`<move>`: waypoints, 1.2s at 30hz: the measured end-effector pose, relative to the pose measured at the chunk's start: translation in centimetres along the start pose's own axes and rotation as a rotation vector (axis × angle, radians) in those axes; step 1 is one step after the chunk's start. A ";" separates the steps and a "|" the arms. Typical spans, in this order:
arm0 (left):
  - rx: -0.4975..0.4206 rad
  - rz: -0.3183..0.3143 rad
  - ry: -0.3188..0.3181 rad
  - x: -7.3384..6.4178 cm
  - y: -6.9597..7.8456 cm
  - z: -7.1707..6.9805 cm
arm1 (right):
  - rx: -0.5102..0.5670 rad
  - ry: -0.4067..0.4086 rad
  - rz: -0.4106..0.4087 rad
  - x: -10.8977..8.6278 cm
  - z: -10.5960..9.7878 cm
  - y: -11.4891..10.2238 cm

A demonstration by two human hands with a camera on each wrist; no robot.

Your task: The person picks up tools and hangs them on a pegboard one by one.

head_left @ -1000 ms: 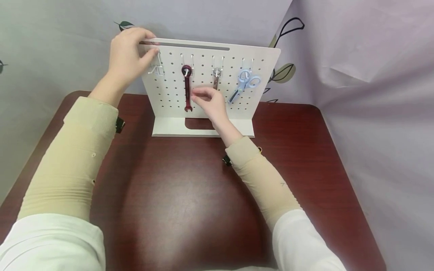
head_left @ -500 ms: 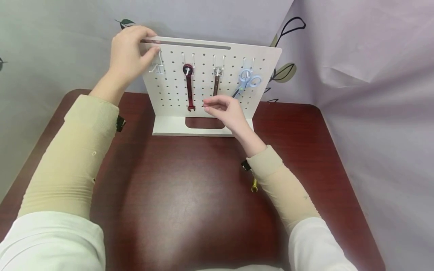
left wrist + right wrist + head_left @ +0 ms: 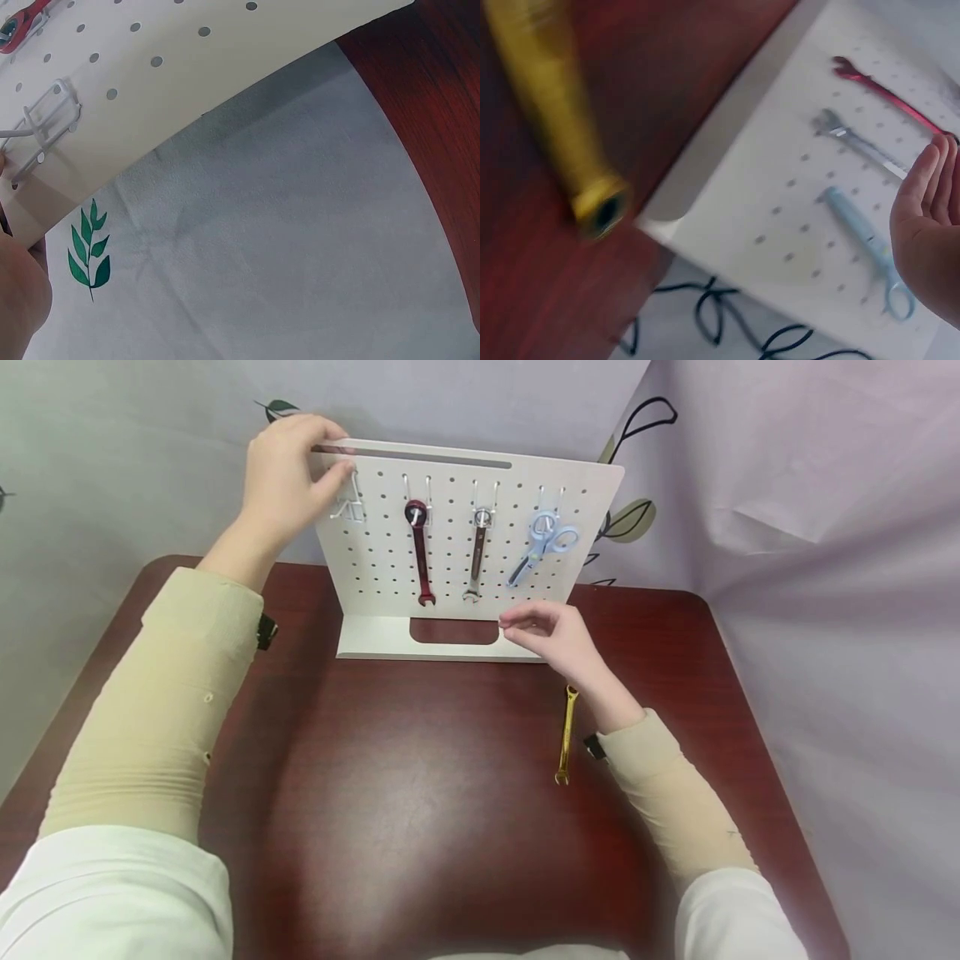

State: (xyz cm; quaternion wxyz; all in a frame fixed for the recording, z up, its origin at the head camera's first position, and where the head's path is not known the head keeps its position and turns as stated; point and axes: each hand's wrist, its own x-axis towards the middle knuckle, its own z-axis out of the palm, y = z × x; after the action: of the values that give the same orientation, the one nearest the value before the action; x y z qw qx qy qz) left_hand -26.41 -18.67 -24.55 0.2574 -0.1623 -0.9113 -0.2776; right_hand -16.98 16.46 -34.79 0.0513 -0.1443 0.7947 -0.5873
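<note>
My left hand (image 3: 281,477) grips the top left corner of a white pegboard (image 3: 390,560), thumb in front and fingers over the top edge. A white wire hook (image 3: 351,508) beside the thumb bears nothing. On other hooks hang a red wrench (image 3: 421,552), a silver wrench (image 3: 478,552) and light blue scissors (image 3: 536,547). My right hand (image 3: 551,635) hovers before the board's lower right corner, fingers loosely bent, holding nothing. Below it a yellow wrench (image 3: 566,735) lies on the table; in the right wrist view this yellow wrench (image 3: 555,112) is large and blurred.
The board stands on its white base (image 3: 375,639) at the back of a dark red-brown table (image 3: 390,793). Behind and to the right hangs a pale cloth (image 3: 825,568) with printed leaves.
My right hand has drawn back from beside the red wrench, moving right and toward me, uncovering the silver and yellow wrenches. The left hand keeps its grip on the board.
</note>
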 end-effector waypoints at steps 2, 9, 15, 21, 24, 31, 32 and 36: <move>0.002 0.000 -0.001 0.0 0.0 0.0 | -0.041 -0.006 0.002 -0.6 -0.8 0.9; 0.002 -0.002 -0.008 0.0 0.2 -0.1 | -0.133 -0.055 0.042 -2.4 -3.3 3.7; 0.003 -0.006 -0.010 0.0 0.2 -0.1 | -0.211 -0.115 0.019 -3.7 -5.1 5.4; 0.002 -0.011 -0.016 0.0 0.2 -0.1 | -0.326 -0.155 0.013 -4.8 -6.7 6.8; 0.000 -0.016 -0.015 0.1 0.1 0.0 | -0.360 -0.177 0.004 -5.2 -7.4 7.4; 0.003 -0.031 -0.015 0.2 0.1 0.0 | -0.427 -0.223 -0.024 -5.4 -8.5 8.8; 0.002 -0.031 -0.015 0.2 0.1 0.0 | -0.431 -0.226 -0.029 -5.4 -8.6 8.9; 0.002 -0.023 -0.014 0.1 0.1 -0.1 | -0.440 -0.259 -0.041 -5.2 -8.9 9.6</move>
State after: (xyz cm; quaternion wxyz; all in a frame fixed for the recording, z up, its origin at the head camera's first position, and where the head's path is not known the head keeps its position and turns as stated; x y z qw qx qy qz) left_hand -26.39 -18.61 -24.40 0.2478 -0.1537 -0.9151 -0.2783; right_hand -15.91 28.68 -41.63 0.1082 -0.2418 0.8871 -0.3780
